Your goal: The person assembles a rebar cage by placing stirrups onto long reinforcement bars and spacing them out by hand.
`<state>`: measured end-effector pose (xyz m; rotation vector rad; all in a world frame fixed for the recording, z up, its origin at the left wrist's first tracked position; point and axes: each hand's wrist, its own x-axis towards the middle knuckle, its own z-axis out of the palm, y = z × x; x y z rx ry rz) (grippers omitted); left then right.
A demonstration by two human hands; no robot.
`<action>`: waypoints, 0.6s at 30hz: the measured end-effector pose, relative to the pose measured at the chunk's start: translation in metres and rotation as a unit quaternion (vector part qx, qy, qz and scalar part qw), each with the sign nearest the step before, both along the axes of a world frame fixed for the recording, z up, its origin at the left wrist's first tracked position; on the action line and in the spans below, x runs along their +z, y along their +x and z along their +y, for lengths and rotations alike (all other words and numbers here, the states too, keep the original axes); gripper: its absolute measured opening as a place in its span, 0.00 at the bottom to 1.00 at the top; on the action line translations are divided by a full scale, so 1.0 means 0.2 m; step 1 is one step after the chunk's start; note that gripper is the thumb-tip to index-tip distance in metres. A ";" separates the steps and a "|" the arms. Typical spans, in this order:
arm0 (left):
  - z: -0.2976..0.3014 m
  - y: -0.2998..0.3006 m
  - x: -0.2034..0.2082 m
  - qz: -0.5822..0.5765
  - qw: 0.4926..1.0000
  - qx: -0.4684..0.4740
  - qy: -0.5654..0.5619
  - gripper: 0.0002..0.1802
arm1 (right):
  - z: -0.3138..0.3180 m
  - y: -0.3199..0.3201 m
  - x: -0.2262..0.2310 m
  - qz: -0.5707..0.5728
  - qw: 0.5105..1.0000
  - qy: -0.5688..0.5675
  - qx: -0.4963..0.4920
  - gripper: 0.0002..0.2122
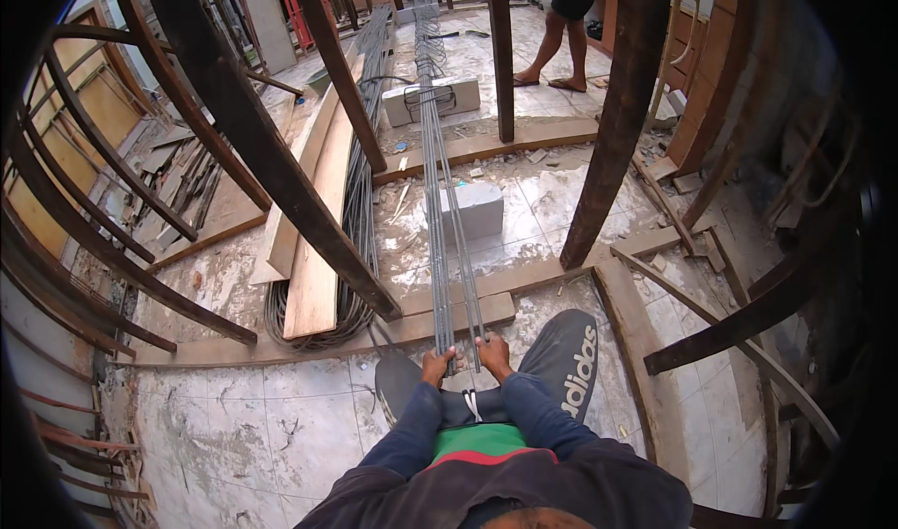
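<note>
Long grey steel rebar rods (437, 258) run away from my lap in a bundle toward the far end of the room. Close to my knees, my left hand (437, 367) is closed around the near ends of the left-hand rods. Beside it, my right hand (494, 355) grips the thinner right-hand group, with a small gap between the two hands. A light grey block (482, 213) sits under or right beside the rods; the overlap hides which. Farther off, the bundle crosses another pale block (402, 108), where thin bent bars are gathered around it.
Dark upright posts (617, 117) stand around me, joined to low floor beams (215, 349). Left of the rods lie wooden planks (313, 290) over coiled and straight steel bars (360, 202). Another person's legs (552, 47) stand at the far right. Scrap wood (182, 188) litters the left side.
</note>
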<state>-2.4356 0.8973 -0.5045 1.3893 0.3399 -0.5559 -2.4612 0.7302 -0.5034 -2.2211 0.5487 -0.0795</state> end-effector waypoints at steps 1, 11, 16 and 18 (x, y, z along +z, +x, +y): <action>-0.01 0.00 0.00 0.000 1.000 0.009 0.003 0.11 | 0.00 -0.01 0.01 -0.013 0.998 0.033 -0.042 0.16; 0.04 0.00 -0.04 0.020 0.999 0.035 -0.032 0.11 | -0.67 -0.16 0.22 -0.058 0.987 0.006 -0.150 0.17; 0.03 -0.01 -0.02 0.004 0.999 0.047 -0.014 0.11 | -0.75 -0.19 0.28 -0.036 0.992 -0.031 -0.113 0.17; 0.02 -0.02 -0.01 -0.005 0.999 0.035 -0.026 0.11 | -0.61 -0.17 0.24 -0.027 0.998 -0.018 -0.053 0.17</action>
